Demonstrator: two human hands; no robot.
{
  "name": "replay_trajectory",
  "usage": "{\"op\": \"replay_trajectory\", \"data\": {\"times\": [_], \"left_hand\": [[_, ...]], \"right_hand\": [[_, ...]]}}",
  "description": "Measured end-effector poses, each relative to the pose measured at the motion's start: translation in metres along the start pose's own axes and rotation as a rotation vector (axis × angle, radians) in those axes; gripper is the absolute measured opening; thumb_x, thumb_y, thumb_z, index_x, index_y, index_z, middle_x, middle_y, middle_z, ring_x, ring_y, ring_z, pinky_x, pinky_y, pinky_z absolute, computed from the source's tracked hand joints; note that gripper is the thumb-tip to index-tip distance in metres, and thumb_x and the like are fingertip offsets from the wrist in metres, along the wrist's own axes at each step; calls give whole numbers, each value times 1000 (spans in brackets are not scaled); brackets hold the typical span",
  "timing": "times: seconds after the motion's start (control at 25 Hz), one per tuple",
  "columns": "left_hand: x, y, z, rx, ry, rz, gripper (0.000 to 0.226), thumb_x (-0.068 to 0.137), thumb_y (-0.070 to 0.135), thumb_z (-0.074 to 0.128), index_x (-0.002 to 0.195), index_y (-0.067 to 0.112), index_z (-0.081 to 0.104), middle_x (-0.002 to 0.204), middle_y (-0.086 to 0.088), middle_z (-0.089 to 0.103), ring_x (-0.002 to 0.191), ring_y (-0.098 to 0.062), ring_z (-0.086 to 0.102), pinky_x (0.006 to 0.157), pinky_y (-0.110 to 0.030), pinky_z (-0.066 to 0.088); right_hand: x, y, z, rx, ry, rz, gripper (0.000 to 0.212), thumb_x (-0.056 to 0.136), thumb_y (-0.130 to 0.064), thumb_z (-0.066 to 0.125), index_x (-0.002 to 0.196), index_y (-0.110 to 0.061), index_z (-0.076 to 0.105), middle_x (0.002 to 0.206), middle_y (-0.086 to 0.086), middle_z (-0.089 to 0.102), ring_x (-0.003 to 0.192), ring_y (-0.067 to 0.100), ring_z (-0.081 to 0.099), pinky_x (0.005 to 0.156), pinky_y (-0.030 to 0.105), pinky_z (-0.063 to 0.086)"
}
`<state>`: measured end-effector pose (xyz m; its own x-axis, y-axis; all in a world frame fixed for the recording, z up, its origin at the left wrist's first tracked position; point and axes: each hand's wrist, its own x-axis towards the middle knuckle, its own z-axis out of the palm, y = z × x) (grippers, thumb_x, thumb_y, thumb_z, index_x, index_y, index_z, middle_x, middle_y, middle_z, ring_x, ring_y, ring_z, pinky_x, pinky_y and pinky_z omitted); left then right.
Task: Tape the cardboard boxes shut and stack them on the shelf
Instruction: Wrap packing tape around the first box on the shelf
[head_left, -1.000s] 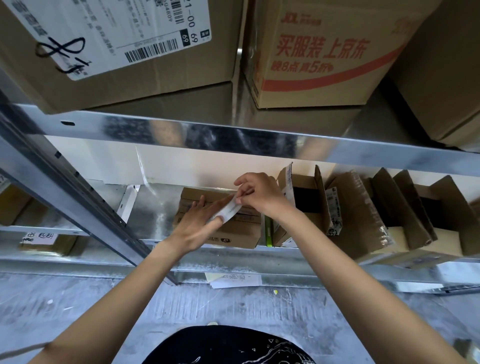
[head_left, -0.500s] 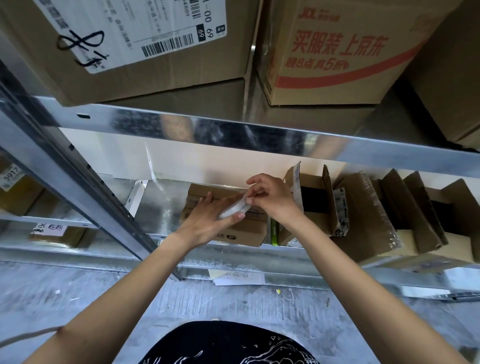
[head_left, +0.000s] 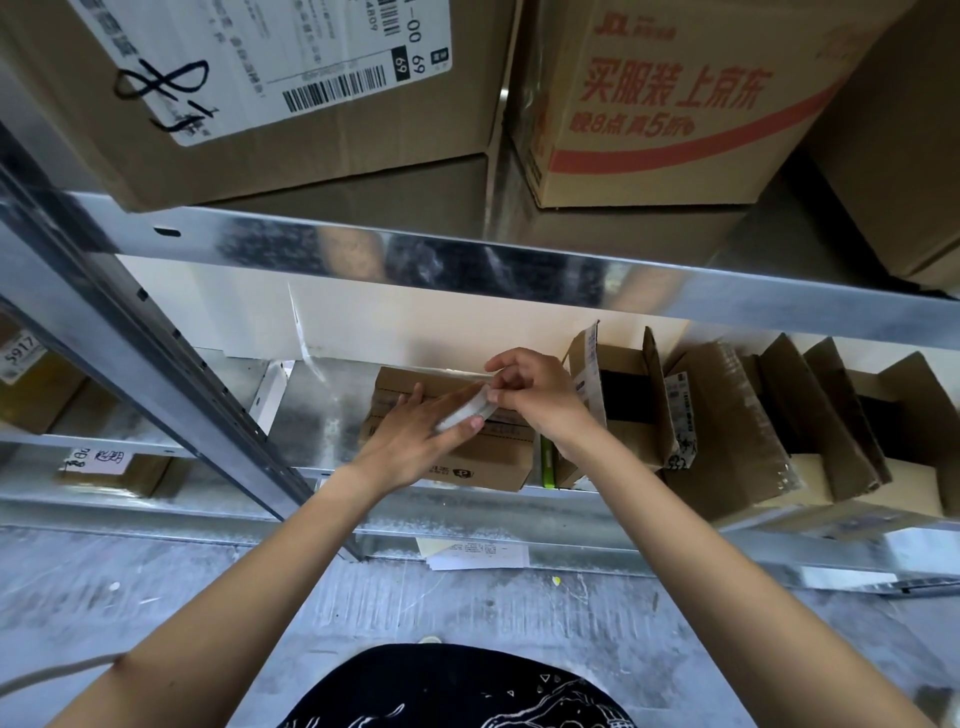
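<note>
Head view: a small cardboard box (head_left: 457, 441) sits on the lower metal shelf (head_left: 322, 410). The left hand (head_left: 415, 441) holds a tape roll (head_left: 465, 413) over it; the right hand (head_left: 535, 395) pinches the tape's end.

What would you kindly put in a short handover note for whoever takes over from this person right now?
Left hand: holds the roll of clear tape over the small box.
Right hand: pinches the tape's free end at the roll.
The small box sits closed on the lower shelf; I cannot tell whether any tape is on it yet.
To its right, several boxes stand open, flaps up.
Left: tape the small box, then close, tape and stack the open ones.
</note>
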<state>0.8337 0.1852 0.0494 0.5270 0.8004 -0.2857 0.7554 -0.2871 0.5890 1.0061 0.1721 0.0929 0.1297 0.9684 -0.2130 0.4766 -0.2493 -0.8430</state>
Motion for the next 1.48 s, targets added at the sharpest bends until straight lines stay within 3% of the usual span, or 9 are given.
{"op": "replay_trajectory", "data": {"times": [0.32, 0.6, 0.84, 0.96, 1.08, 1.24, 1.36, 1.48], "left_hand": [[1, -4, 2, 9, -12, 36, 76, 71, 83, 11, 142, 57, 12, 154, 7, 29, 144, -39, 5, 113, -54, 2], [1, -10, 3, 49, -39, 59, 75, 72, 83, 7, 143, 57, 7, 155, 11, 22, 145, -37, 1, 114, -54, -2], [-1, -9, 3, 32, -32, 51, 68, 72, 83, 7, 137, 63, 4, 155, 10, 22, 145, -36, 0, 115, -52, -2], [-4, -6, 0, 21, -35, 35, 63, 69, 85, 5, 129, 68, 2, 155, 8, 23, 145, -35, 0, 116, -51, -1], [-7, 0, -7, -9, -41, 24, 64, 66, 87, 5, 127, 69, 0, 155, 9, 24, 145, -34, 2, 116, -49, 2], [-8, 2, -9, -34, -41, 16, 64, 69, 81, 4, 131, 68, 1, 155, 11, 24, 146, -33, 3, 116, -46, 5], [-6, 1, -7, -29, -44, 7, 73, 68, 82, 4, 138, 61, 5, 155, 9, 25, 146, -32, 4, 116, -45, 5], [-5, 2, -8, -20, -35, 3, 78, 67, 82, 4, 141, 57, 9, 154, 6, 27, 146, -33, 4, 116, -46, 5]], "right_hand": [[-3, 3, 5, -42, 127, -59, 26, 74, 0, 73, 90, -18, 61, 77, 2, 72, 80, 14, 68, 81, 33, 55], [11, -6, -15, -173, -112, -64, 34, 73, -5, 78, 103, -10, 64, 86, 7, 74, 84, 16, 69, 87, 31, 52], [16, -14, -18, -232, -222, -109, 33, 77, -8, 73, 105, -13, 57, 86, 3, 71, 81, 10, 65, 72, 17, 48], [11, -12, -9, -203, -224, -115, 28, 73, -5, 71, 98, -12, 58, 83, 3, 66, 77, 13, 61, 68, 22, 49], [5, 3, -6, -44, -98, -132, 20, 73, -1, 70, 86, -14, 62, 79, -1, 64, 76, 13, 60, 72, 29, 51], [-8, 24, 5, 207, 88, -100, 19, 77, -6, 75, 90, -19, 72, 87, -6, 71, 80, -3, 64, 78, 14, 48], [-14, 28, 15, 387, 160, -61, 19, 76, 0, 73, 88, -15, 75, 90, 5, 74, 85, 9, 69, 83, 21, 52], [-9, 26, 24, 352, 250, -55, 9, 81, -2, 70, 82, -10, 74, 82, 4, 72, 83, 18, 67, 80, 26, 52]]}}
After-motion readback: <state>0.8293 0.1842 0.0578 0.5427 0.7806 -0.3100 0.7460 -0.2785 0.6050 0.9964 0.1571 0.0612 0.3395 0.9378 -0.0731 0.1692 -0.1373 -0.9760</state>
